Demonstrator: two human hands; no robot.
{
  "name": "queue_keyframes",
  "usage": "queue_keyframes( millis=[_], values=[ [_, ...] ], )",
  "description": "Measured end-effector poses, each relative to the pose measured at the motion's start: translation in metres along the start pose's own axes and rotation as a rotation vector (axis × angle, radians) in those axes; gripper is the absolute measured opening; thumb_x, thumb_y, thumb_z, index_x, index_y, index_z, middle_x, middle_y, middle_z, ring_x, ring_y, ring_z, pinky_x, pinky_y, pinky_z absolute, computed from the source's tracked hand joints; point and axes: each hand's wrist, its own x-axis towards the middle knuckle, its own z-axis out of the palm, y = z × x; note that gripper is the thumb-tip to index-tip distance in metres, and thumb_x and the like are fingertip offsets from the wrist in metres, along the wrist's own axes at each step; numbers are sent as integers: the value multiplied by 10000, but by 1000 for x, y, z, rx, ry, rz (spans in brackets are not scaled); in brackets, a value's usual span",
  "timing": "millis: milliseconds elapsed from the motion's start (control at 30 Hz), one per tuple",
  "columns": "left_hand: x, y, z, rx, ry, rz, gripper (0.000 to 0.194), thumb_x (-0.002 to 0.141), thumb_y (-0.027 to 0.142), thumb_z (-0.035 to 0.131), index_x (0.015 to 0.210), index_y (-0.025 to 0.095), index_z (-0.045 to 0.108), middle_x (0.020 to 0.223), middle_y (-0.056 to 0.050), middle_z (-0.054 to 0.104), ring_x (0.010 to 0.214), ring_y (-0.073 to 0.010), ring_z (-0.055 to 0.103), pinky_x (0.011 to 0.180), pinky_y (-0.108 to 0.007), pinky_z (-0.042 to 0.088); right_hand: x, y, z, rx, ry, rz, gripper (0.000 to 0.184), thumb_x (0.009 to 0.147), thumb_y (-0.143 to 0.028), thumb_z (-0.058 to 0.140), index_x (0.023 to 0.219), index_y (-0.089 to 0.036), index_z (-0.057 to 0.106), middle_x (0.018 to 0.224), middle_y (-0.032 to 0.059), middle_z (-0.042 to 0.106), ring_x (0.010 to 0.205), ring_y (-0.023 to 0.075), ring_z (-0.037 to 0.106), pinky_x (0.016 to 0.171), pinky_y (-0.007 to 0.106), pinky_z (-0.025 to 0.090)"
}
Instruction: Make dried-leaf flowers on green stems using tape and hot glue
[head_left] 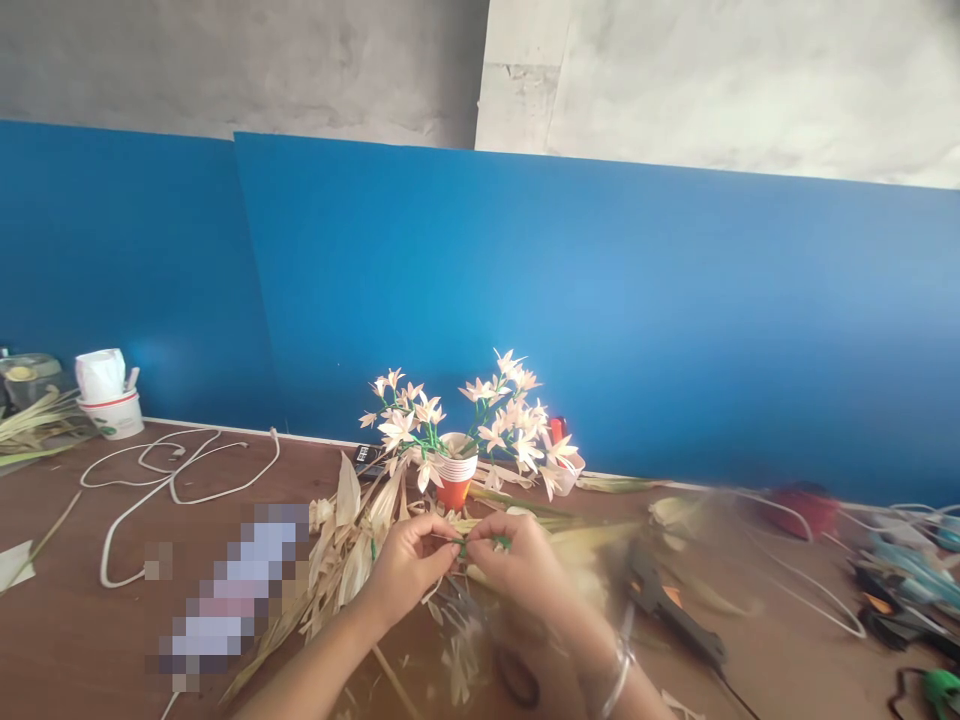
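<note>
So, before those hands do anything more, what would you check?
1. Grip: ok; left hand and right hand both pinch a thin green piece.
2. Cup upright behind them: ok.
3. Glue gun apart from the hands: ok, it lies to the right.
4. Glue gun hot: cannot tell.
5. Table tidy: not ok; dry leaves are strewn around.
6. White cable away from the hands: ok, far left.

At far left you have 1 white tub (112, 415) holding a white item (100, 374); right of it a white cable (163, 483) loops over the brown surface (60, 640). A pale slip (16, 566) lies at your left edge. Beyond, you face a blue partition (600, 320) before a grey wall (300, 65); a blurred red object (802, 508) sits far right.
</note>
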Motion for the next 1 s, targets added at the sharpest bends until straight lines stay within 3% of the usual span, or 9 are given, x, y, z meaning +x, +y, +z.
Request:
queue_keyframes(
  millis=[100, 267, 433, 533, 633, 733, 833, 1000],
  values=[
    [-1, 2, 0, -24, -46, -43, 126, 638, 257, 708, 712, 172, 650, 610, 6, 636, 548, -139, 588, 545, -248, 463, 2, 4, -5, 175, -136, 136, 134, 687, -209, 575, 637, -128, 669, 554, -2, 601, 534, 111, 489, 519, 225, 364],
    [-3, 3, -1, -49, -151, -85, 135, 672, 278, 699, 718, 159, 655, 605, -33, 684, 527, -140, 586, 555, -258, 461, 2, 4, -8, 520, -338, 219, 131, 653, -203, 598, 568, -122, 658, 548, 14, 619, 530, 102, 502, 538, 221, 363],
    [-4, 5, 0, -49, -164, -99, 146, 681, 296, 690, 705, 166, 629, 604, -44, 703, 514, -142, 591, 543, -254, 455, 0, 4, -7, 662, -371, 300, 118, 643, -177, 579, 563, -138, 656, 576, 14, 637, 611, 127, 559, 642, 240, 406],
    [-2, 2, 0, -31, -92, -119, 150, 650, 287, 701, 692, 161, 631, 535, -14, 666, 476, -131, 571, 511, -241, 448, 2, 4, -8, 525, -318, 265, 112, 674, -210, 585, 614, -135, 642, 594, 9, 627, 614, 131, 553, 648, 255, 407],
    [2, -3, -1, -32, 25, -146, 151, 644, 277, 690, 723, 156, 645, 463, 20, 612, 443, -122, 546, 480, -228, 434, 3, 0, -7, 350, -135, 187, 173, 724, -266, 590, 841, -146, 636, 779, 37, 656, 749, 176, 589, 704, 295, 428],
    [6, -7, -2, -83, 138, -180, 166, 622, 276, 698, 718, 149, 652, 456, 32, 582, 434, -112, 521, 446, -214, 414, -1, -5, -2, 77, 80, -98, 255, 762, -210, 558, 1015, -204, 591, 1029, 60, 624, 968, 220, 547, 833, 356, 403],
    [7, -7, 0, -192, 197, -225, 159, 594, 256, 715, 681, 136, 660, 486, 29, 574, 447, -90, 506, 422, -183, 377, -6, -7, 7, -272, 184, -413, 308, 732, -81, 541, 988, -244, 597, 1056, 41, 603, 1017, 236, 490, 880, 389, 345],
    [2, -5, 8, -402, 211, -342, 160, 545, 186, 740, 668, 113, 669, 562, 15, 599, 453, -44, 488, 432, -142, 352, -6, 2, 21, -558, 254, -531, 227, 739, -71, 585, 909, -222, 591, 935, 27, 625, 905, 218, 497, 815, 380, 326]
  ],
)
